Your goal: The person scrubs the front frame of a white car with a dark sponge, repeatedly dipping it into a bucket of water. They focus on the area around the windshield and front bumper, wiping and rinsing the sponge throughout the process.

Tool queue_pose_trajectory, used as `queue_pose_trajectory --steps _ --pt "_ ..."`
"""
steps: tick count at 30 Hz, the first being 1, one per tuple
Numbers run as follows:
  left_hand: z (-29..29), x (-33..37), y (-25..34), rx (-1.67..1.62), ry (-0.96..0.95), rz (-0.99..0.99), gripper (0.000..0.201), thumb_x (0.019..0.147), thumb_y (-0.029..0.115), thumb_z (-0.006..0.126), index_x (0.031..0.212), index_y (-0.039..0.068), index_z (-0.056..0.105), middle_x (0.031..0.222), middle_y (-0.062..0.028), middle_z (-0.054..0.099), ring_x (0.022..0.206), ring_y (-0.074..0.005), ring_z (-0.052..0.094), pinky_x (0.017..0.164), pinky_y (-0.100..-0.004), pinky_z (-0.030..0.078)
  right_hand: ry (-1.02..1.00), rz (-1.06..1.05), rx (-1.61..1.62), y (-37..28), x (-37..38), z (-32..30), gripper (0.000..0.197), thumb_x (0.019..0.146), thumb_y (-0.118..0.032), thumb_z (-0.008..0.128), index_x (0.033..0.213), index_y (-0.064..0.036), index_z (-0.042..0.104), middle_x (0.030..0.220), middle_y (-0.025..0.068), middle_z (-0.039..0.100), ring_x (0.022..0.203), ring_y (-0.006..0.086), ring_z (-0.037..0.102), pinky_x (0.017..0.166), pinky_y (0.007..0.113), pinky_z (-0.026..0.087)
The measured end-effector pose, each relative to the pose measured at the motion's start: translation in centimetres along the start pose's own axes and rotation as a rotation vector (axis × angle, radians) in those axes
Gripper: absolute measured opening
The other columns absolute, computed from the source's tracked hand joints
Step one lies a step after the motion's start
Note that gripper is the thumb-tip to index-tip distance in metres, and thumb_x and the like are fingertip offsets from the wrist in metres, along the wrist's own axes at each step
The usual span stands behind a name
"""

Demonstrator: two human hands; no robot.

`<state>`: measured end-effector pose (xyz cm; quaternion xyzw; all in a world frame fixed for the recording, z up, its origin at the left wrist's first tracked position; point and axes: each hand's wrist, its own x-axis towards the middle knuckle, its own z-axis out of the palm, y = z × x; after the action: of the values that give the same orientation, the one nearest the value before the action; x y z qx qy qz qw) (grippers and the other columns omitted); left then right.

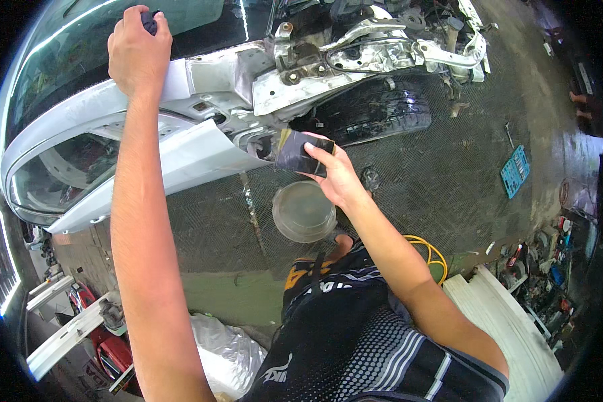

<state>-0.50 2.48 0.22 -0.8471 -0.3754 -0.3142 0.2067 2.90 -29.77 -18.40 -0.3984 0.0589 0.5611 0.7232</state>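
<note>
My left hand (pixel 139 57) is raised at the far left, over the windscreen's lower edge on a silver-white car (pixel 201 151). Its fingers are closed round a small dark blue-black thing (pixel 150 24), mostly hidden, whose kind I cannot make out. Lower and to the right, my right hand (pixel 338 175) pinches a dark sheet of sandpaper (pixel 300 153), with the thumb on top and a yellowish strip along its left edge. Just below that sheet, a round clear tub (pixel 278 218) of cloudy liquid stands on the floor.
The car's stripped front shows bare metal framework (pixel 382 48) and a black tyre (pixel 382 110). A blue tool case (pixel 514 171) lies to the right on the dark mat. There is a yellow hose (pixel 439 258), a white panel (pixel 496 328), and clear plastic sheeting (pixel 228 352) near me.
</note>
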Motion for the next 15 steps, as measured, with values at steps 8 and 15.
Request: queue_pose_trajectory --steps 8,15 --pt "0.5 0.3 -0.2 0.019 0.039 0.011 0.032 0.095 0.042 0.064 0.117 0.018 0.064 0.112 -0.0062 0.072 0.107 -0.0297 0.066 0.085 -0.046 0.055 0.124 -0.617 -1.178 -2.1 0.1 0.6 0.053 0.091 -0.028 0.076 0.139 -0.0143 0.06 0.081 0.0118 0.067 0.072 0.0231 0.067 0.067 0.035 0.052" --pt "0.7 0.4 -0.1 0.03 0.037 0.01 0.033 0.095 0.042 0.065 0.118 0.019 0.064 0.113 -0.0064 0.072 0.109 -0.0295 0.066 0.086 -0.0462 0.056 -0.018 -0.652 -1.771 -3.7 3.7 3.0 0.092 0.088 -0.03 0.074 0.162 -0.0128 0.022 0.092 0.0154 0.072 0.078 0.0365 0.072 0.067 0.046 0.058"
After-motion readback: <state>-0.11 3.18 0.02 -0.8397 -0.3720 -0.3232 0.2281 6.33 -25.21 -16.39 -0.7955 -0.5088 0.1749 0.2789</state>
